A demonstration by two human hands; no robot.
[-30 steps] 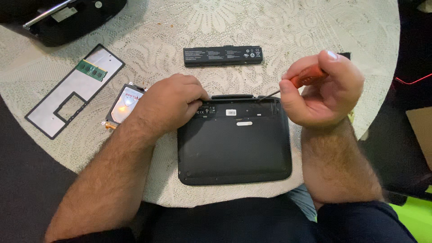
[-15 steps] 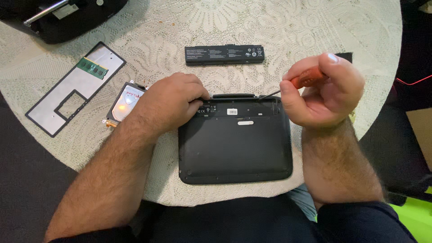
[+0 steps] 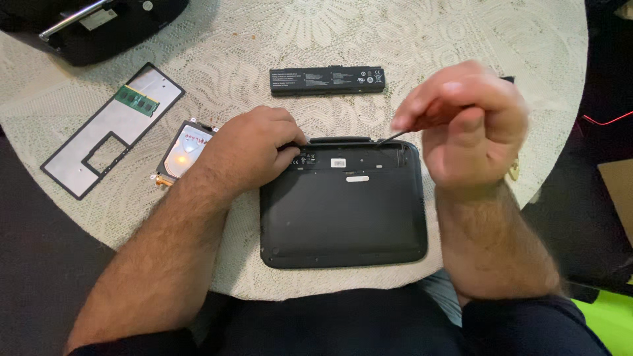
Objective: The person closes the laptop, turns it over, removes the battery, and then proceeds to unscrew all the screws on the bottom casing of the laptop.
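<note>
A small black laptop (image 3: 343, 211) lies bottom-up on the lace-covered round table (image 3: 461, 39), its battery bay empty along the far edge. My left hand (image 3: 254, 148) rests on the laptop's far left corner, fingers curled over the edge. My right hand (image 3: 465, 122) hovers above the far right corner, closed around a screwdriver (image 3: 395, 136); only its thin metal shaft shows, with the tip near the battery bay. The hand is motion-blurred.
A long black battery (image 3: 326, 80) lies beyond the laptop. A hard drive (image 3: 186, 150) sits left of my left hand. Further left lies a black cover panel (image 3: 99, 132) with a green memory stick (image 3: 137, 101) on it. A black bag (image 3: 92, 23) is at the far left.
My right hand has rolled over the screwdriver, hiding its orange handle, and the shaft now points toward the battery bay. My left hand has stayed put.
</note>
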